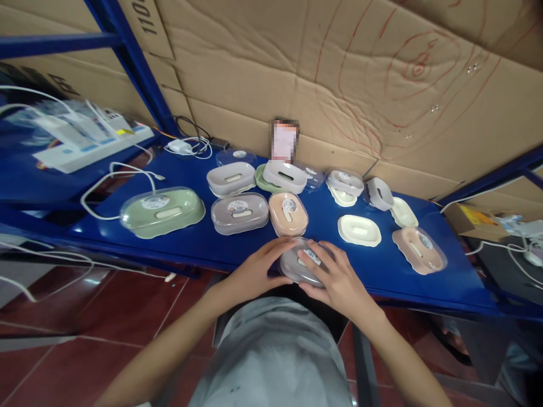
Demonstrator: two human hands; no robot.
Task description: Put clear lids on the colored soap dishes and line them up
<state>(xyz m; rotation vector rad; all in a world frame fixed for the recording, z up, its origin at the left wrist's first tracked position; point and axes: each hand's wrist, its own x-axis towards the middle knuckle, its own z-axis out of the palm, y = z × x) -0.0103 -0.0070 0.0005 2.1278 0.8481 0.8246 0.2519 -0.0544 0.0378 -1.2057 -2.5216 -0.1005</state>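
At the table's front edge, a grey soap box [302,261] with a clear lid and a white label is between my two hands. My left hand [271,263] grips its left side, thumb at the near edge and fingers toward the far edge. Curved over the lid and right side is my right hand [339,274], partly hiding the label. Just beyond sits a peach soap box [278,213] under a clear lid. To its left stands a mauve-grey lidded soap box [224,219], and farther left a green lidded one [186,210].
Right of my hands lie a cream tray [347,233] and a pink lidded box [418,261]. Behind are grey shells [220,182], another cream tray [405,213] and clear lids. A blurred phone [283,141] leans on the cardboard. A power strip [102,150] and cables occupy the left.
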